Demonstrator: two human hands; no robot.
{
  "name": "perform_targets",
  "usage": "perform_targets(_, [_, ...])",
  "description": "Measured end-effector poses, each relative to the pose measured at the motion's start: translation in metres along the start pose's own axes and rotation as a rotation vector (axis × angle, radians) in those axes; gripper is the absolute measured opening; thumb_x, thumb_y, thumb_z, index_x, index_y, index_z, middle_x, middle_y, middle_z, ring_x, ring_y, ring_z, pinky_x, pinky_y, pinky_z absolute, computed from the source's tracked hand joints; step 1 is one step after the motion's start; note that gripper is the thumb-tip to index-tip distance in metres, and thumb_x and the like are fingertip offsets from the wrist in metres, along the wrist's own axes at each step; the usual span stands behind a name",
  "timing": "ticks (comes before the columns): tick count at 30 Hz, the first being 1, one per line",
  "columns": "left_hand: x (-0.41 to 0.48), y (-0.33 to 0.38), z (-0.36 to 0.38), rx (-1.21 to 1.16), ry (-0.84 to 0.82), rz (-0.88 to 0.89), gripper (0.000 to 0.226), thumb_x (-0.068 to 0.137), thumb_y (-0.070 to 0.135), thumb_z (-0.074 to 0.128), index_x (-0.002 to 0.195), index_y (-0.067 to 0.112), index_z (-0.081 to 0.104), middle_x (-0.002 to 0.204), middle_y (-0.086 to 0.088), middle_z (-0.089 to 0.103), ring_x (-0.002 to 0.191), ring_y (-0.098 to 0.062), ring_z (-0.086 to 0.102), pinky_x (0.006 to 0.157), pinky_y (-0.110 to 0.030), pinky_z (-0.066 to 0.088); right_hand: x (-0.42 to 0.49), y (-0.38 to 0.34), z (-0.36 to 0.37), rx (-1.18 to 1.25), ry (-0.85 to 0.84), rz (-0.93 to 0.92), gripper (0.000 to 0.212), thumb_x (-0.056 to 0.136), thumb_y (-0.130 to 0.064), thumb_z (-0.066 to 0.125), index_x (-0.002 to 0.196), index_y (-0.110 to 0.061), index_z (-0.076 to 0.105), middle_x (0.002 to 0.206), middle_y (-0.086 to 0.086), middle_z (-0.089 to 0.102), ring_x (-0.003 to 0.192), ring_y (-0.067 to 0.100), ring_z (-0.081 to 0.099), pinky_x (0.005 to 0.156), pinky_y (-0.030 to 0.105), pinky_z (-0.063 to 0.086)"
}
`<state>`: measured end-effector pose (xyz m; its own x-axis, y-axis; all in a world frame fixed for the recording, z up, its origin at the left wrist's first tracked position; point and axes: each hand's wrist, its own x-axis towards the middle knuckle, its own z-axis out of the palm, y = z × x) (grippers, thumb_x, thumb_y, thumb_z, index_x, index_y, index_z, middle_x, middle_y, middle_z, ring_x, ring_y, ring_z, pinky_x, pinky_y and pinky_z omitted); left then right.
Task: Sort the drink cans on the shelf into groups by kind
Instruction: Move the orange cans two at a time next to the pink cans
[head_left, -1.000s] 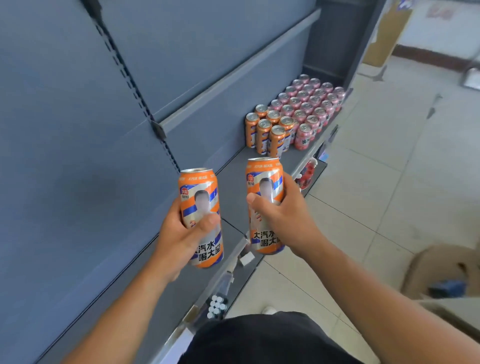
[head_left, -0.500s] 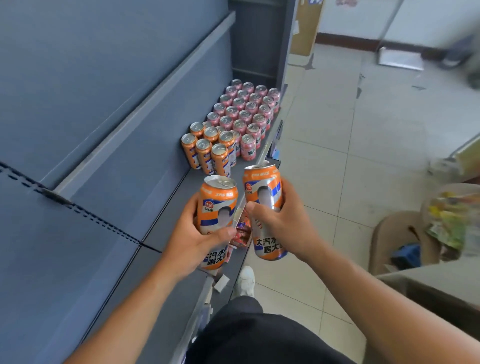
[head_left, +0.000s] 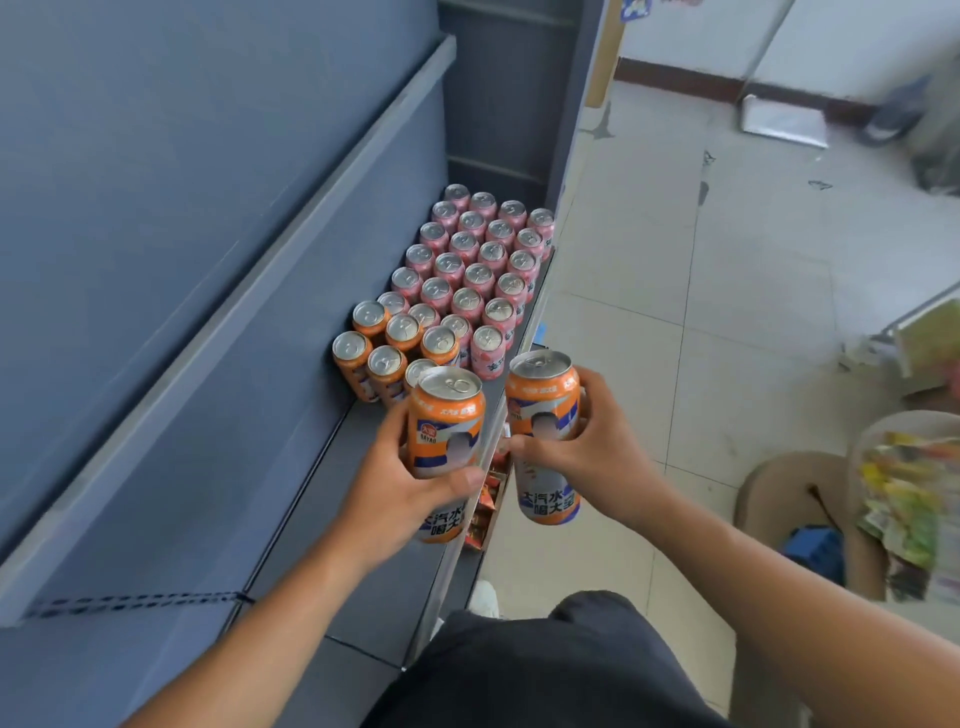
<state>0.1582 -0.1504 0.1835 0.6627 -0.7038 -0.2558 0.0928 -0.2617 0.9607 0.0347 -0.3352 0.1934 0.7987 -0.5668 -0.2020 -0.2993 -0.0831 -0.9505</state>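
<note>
My left hand grips a tall orange can upright above the grey shelf. My right hand grips a second orange can of the same kind, held just past the shelf's front edge. Right behind them on the shelf stand several orange cans in a small cluster. Further back, several pink cans fill the shelf in rows up to the dark end panel.
A grey back panel with a ledge rises left of the shelf. Snack packets show on a lower shelf. Tiled floor lies to the right, with a beige stool and a rack of coloured packets.
The view has closed in on the grouped cans. Both hands have carried their orange cans forward, now just in front of the orange cluster, and the two cans sit closer together.
</note>
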Motion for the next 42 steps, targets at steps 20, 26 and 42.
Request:
perform_targets(20, [0.147, 0.017, 0.067, -0.157, 0.605, -0.253, 0.068, 0.068, 0.018, 0.089, 0.124, 0.039, 0.056, 0.116, 0.011, 0.071, 0.106, -0.013, 0.069, 0.093, -0.044, 0.057, 0.252, -0.006, -0.045, -0.166, -0.645, -0.070, 0.053, 0.077, -0.033, 0.083, 0.122, -0.033, 0.054, 0.109, -0.017, 0.070, 0.103, 0.004, 0.067, 0.087, 0.025, 0.054])
perform_targets(26, [0.157, 0.013, 0.090, -0.250, 0.836, -0.333, 0.067, 0.074, 0.012, 0.086, 0.127, 0.036, 0.053, 0.117, 0.010, 0.070, 0.107, -0.012, 0.068, 0.092, -0.042, 0.057, 0.287, 0.003, -0.032, -0.229, -0.827, -0.098, 0.046, 0.077, -0.021, 0.080, 0.117, -0.025, 0.058, 0.102, -0.009, 0.072, 0.097, 0.011, 0.069, 0.084, 0.029, 0.058])
perform_targets(42, [0.160, -0.065, 0.095, -0.269, 0.891, -0.384, 0.072, 0.072, 0.005, 0.086, 0.124, 0.036, 0.048, 0.119, 0.011, 0.061, 0.111, -0.003, 0.060, 0.086, -0.015, 0.051, 0.306, 0.050, 0.007, -0.507, -0.906, -0.110, 0.066, 0.065, -0.024, 0.089, 0.118, -0.036, 0.051, 0.104, -0.014, 0.065, 0.098, 0.007, 0.065, 0.082, 0.021, 0.055])
